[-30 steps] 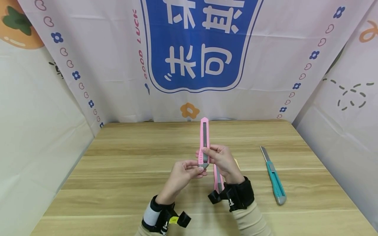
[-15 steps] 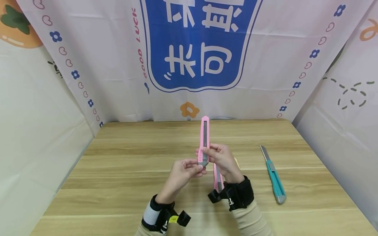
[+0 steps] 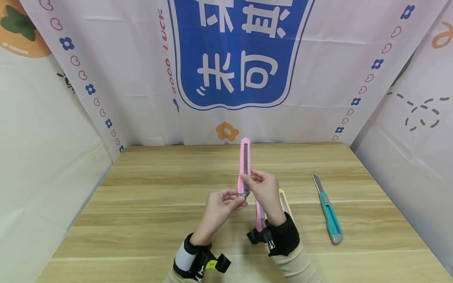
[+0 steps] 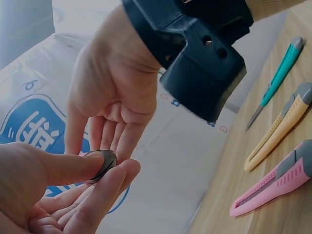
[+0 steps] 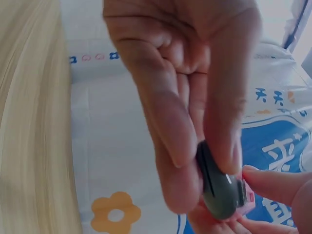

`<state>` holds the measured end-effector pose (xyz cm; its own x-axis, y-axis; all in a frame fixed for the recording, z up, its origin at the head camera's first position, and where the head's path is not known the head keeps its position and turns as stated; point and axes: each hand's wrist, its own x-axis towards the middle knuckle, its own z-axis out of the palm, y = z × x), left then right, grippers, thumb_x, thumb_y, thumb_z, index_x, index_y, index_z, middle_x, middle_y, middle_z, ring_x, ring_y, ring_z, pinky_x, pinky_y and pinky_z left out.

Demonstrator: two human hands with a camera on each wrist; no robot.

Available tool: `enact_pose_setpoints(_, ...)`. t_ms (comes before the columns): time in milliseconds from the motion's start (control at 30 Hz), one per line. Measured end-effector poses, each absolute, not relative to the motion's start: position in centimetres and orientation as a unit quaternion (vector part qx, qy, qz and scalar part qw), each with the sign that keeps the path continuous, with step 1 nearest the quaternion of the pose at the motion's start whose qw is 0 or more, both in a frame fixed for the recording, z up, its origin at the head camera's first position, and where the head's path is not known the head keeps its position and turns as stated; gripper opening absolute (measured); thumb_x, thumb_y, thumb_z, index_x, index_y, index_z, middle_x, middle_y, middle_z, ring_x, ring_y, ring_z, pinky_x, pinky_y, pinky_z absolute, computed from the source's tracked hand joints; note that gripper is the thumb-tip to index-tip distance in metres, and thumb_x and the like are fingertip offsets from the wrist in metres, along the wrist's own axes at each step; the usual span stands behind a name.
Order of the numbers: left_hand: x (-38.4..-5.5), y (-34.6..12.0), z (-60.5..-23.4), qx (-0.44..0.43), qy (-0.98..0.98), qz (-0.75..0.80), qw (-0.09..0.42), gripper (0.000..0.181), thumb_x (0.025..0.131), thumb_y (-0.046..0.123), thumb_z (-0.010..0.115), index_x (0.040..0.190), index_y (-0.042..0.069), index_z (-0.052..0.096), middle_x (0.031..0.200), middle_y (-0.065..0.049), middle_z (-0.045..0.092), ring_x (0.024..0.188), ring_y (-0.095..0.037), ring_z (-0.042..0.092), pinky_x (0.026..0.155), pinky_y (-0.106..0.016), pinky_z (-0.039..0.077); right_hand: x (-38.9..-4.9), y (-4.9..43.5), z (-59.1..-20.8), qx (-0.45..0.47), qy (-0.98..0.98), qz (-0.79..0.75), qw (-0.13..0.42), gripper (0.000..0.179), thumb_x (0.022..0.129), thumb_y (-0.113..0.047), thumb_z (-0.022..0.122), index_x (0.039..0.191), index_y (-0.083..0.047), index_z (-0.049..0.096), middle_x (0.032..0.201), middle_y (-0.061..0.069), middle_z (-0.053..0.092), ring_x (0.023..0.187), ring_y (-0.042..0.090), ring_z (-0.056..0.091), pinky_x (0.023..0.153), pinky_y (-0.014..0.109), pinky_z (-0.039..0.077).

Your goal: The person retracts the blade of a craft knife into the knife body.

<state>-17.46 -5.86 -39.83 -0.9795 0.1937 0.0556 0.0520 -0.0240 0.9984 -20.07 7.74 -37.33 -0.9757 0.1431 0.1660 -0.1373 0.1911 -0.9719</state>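
A pink box cutter [image 3: 244,161] with a grey end stands nearly upright above the table, held between both hands. My left hand [image 3: 220,206] pinches its grey lower end between thumb and fingers. Higher up, the right hand [image 3: 264,192] grips the pink body from the right, thumb across its front. The left wrist view gives the grey end [image 4: 103,165] end-on, most of the cutter hidden behind the fingers. From the right wrist, the thumb and fingers show around that grey end [image 5: 222,195].
On the wooden table [image 3: 159,177] lie a second pink box cutter [image 4: 273,183], a yellow one [image 4: 280,126] and a teal one [image 3: 330,220], its blade out. The right wrist partly covers the pink and yellow cutters in the head view. A printed cloth [image 3: 141,78] hangs behind.
The right hand and wrist have shifted slightly left and up along the cutter, uncovering more of the yellow box cutter. The left hand keeps its pinch, and the held cutter has risen a little.
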Motion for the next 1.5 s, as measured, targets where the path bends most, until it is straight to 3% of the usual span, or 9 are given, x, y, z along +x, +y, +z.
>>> enact_pose_setpoints(133, -17.5, -5.7, -40.2, 0.106, 0.705, 0.701, 0.026, 0.022, 0.083, -0.004, 0.065, 0.100, -0.017, 0.062, 0.089, -0.036, 0.067, 0.078, -0.035, 0.069, 0.070, -0.026, 0.062, -19.5, 7.2, -37.3, 0.011, -0.808, 0.561, 0.179, 0.041, 0.077, -0.020, 0.076, 0.108, 0.006, 0.068, 0.079, 0.020, 0.073, 0.067, 0.023, 0.069, 0.054, 0.032, 0.062)
enact_pose_setpoints(300, -17.4, -5.6, -40.2, 0.110, 0.727, 0.678, -0.013, 0.021, 0.082, -0.005, 0.066, 0.099, -0.016, 0.064, 0.087, -0.032, 0.069, 0.075, -0.032, 0.070, 0.067, -0.025, 0.063, -18.9, 6.6, -37.3, 0.014, -0.830, 0.512, 0.219, 0.045, 0.071, -0.025, 0.080, 0.106, 0.002, 0.070, 0.072, 0.013, 0.073, 0.060, 0.017, 0.065, 0.046, 0.029, 0.054)
enact_pose_setpoints(600, -16.5, -4.8, -38.6, 0.132, 0.764, 0.625, -0.091, 0.017, 0.081, -0.008, 0.064, 0.096, -0.018, 0.064, 0.083, -0.031, 0.070, 0.071, -0.035, 0.069, 0.064, -0.041, 0.062, -18.3, 6.1, -37.1, 0.010, -0.822, 0.498, 0.274, 0.047, 0.067, -0.022, 0.083, 0.104, 0.004, 0.069, 0.081, 0.016, 0.070, 0.067, 0.021, 0.066, 0.053, 0.040, 0.059)
enact_pose_setpoints(900, -17.4, -5.1, -40.2, 0.163, 0.768, 0.614, -0.078, 0.021, 0.080, 0.000, 0.069, 0.096, -0.012, 0.065, 0.086, -0.026, 0.071, 0.073, -0.027, 0.070, 0.067, -0.036, 0.064, -18.1, 6.4, -37.2, 0.017, -0.829, 0.485, 0.277, 0.050, 0.068, -0.018, 0.082, 0.108, 0.008, 0.067, 0.080, 0.018, 0.064, 0.070, 0.026, 0.064, 0.058, 0.041, 0.057)
enact_pose_setpoints(1100, -17.6, -5.5, -40.0, 0.161, 0.762, 0.626, -0.039, 0.032, 0.075, 0.001, 0.074, 0.104, -0.010, 0.064, 0.091, -0.025, 0.071, 0.077, -0.027, 0.070, 0.069, -0.040, 0.063, -18.6, 7.4, -37.3, 0.001, -0.827, 0.509, 0.239, 0.046, 0.071, -0.014, 0.080, 0.109, 0.010, 0.066, 0.084, 0.021, 0.064, 0.073, 0.029, 0.064, 0.063, 0.044, 0.060)
enact_pose_setpoints(1333, -17.6, -5.9, -39.7, 0.147, 0.771, 0.618, -0.030, 0.033, 0.076, 0.004, 0.074, 0.107, -0.005, 0.065, 0.091, -0.022, 0.072, 0.078, -0.024, 0.070, 0.069, -0.041, 0.063, -18.6, 11.1, -38.2, -0.038, -0.858, 0.466, 0.213, 0.050, 0.074, -0.017, 0.078, 0.111, 0.013, 0.063, 0.084, 0.025, 0.068, 0.071, 0.030, 0.065, 0.059, 0.043, 0.061)
enact_pose_setpoints(1500, -17.7, -5.9, -39.8, 0.135, 0.775, 0.617, -0.032, 0.032, 0.077, 0.003, 0.073, 0.107, -0.003, 0.066, 0.090, -0.019, 0.072, 0.078, -0.023, 0.070, 0.068, -0.043, 0.063, -18.1, 14.6, -39.1, -0.063, -0.892, 0.406, 0.187, 0.045, 0.076, -0.018, 0.076, 0.109, 0.011, 0.065, 0.081, 0.023, 0.071, 0.062, 0.025, 0.065, 0.049, 0.030, 0.053)
